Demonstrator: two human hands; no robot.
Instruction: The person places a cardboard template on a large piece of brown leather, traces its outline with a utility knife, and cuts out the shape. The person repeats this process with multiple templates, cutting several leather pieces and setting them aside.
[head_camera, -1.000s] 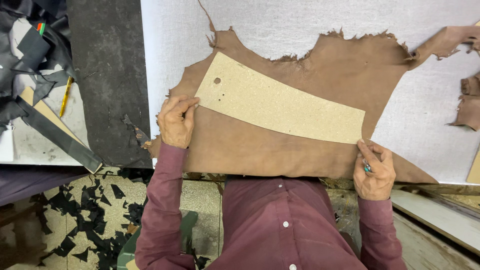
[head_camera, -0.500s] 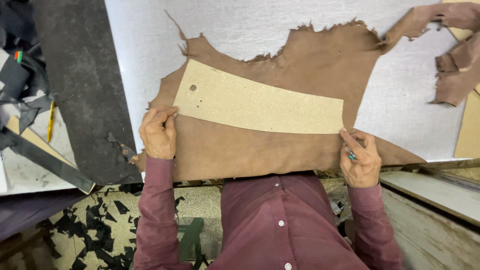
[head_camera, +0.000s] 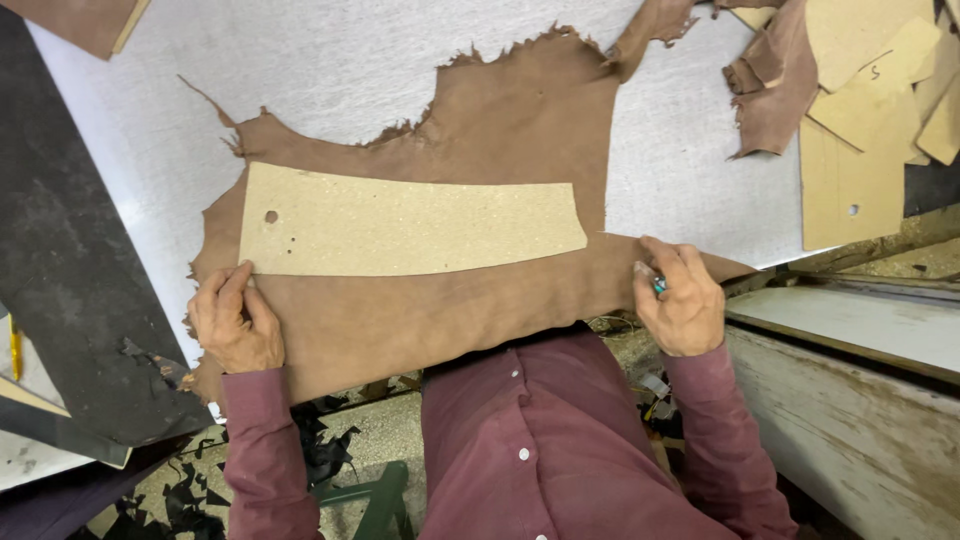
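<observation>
My left hand (head_camera: 235, 325) presses spread fingers on the cardboard pattern's (head_camera: 410, 222) left corner, pattern running lengthwise toward my right hand (head_camera: 683, 300), which pinches a small tool on the leather (head_camera: 500, 130).

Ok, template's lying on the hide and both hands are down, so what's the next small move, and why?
Probably start tracing along the cardboard template's lower edge from its right end. The left hand pins the template's lower left corner on the brown leather hide, and the right hand, holding a small pen-like tool, rests on the hide close to the lower right corner.
</observation>
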